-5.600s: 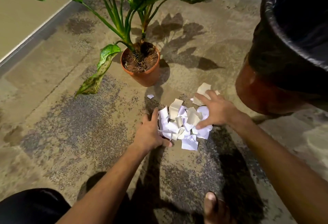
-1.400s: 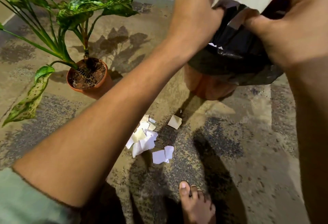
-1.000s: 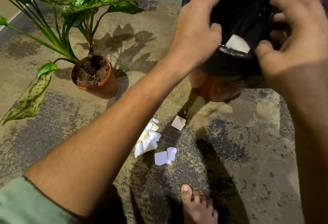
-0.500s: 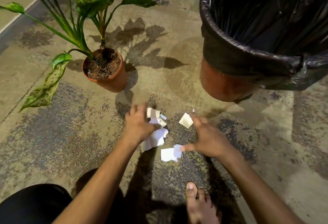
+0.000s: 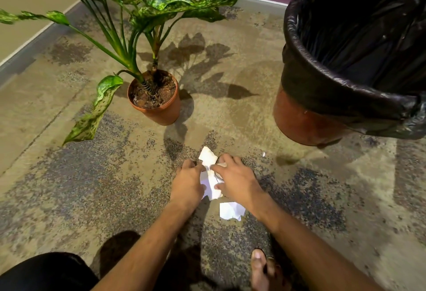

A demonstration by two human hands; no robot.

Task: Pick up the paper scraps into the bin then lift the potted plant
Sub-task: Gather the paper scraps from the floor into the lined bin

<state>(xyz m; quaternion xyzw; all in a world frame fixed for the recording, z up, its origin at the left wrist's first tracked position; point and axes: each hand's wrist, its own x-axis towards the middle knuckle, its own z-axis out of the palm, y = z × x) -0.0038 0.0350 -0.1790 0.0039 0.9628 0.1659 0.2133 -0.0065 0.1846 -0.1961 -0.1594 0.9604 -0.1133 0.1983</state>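
Paper scraps (image 5: 210, 181): on the floor (image 5: 69, 187), in a small white pile between the two hands, in front of the potted plant and left of the bin; one loose scrap (image 5: 230, 210) lies just behind the right wrist, and a tiny fleck (image 5: 264, 154) sits apart toward the bin
Left hand (image 5: 187, 182): fingers curled in against the left side of the pile, closing on paper
Right hand (image 5: 235, 179): fingers curled over the right side of the pile, gripping it
Handling, scraps: judged very light, limp and prone to slip or flutter; best cupped from both sides and squeezed together
Bin (image 5: 350, 60): black-lined, mouth open, standing to the right, well apart from the pile
Potted plant (image 5: 154, 97): upright in an orange pot; judged moderately heavy with soil, leaves fragile; take hold of the pot wall, not the stems
Change from half a second ago: the hands were spread apart over scattered scraps; they have now drawn together, bunching the pile
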